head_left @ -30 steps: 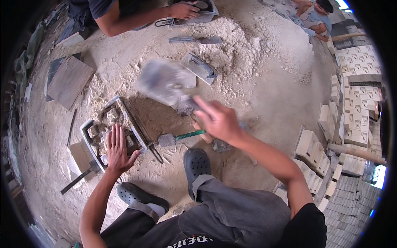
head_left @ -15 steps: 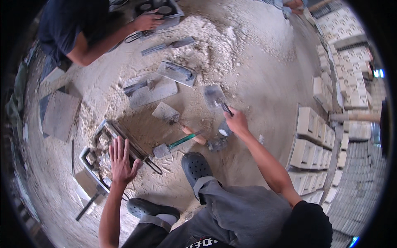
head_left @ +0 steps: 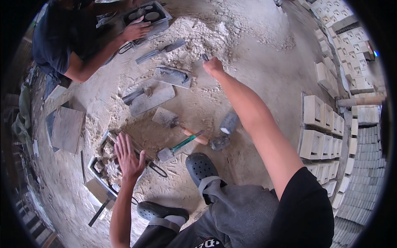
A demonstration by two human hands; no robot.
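Note:
My left hand point(head_left: 130, 159) lies flat with fingers spread on a box-shaped mould point(head_left: 92, 168) filled with lumpy pale material. At the edge of a heap of pale powder point(head_left: 231, 33), my right arm is stretched far forward. My right hand point(head_left: 212, 66) is closed round the dark handle of a trowel point(head_left: 204, 57); its blade is hidden or lost in the powder. Between my hands are a small trowel point(head_left: 160, 116) with a wooden handle, a green-handled scraper point(head_left: 184, 143) and a dark cylindrical block point(head_left: 228, 122).
Two plastering floats point(head_left: 161, 98) and a long narrow trowel point(head_left: 180, 44) lie farther off. At far left another person's hand point(head_left: 136, 31) rests by a dark mould with round shapes point(head_left: 159, 25). Rows of pale hollow blocks point(head_left: 314, 110) line the right. Boards point(head_left: 68, 128) lie left.
My right hand has swung forward and left with the trowel, from beside the dark block to the powder heap. My left hand stays on the mould. The whole view has shifted slightly.

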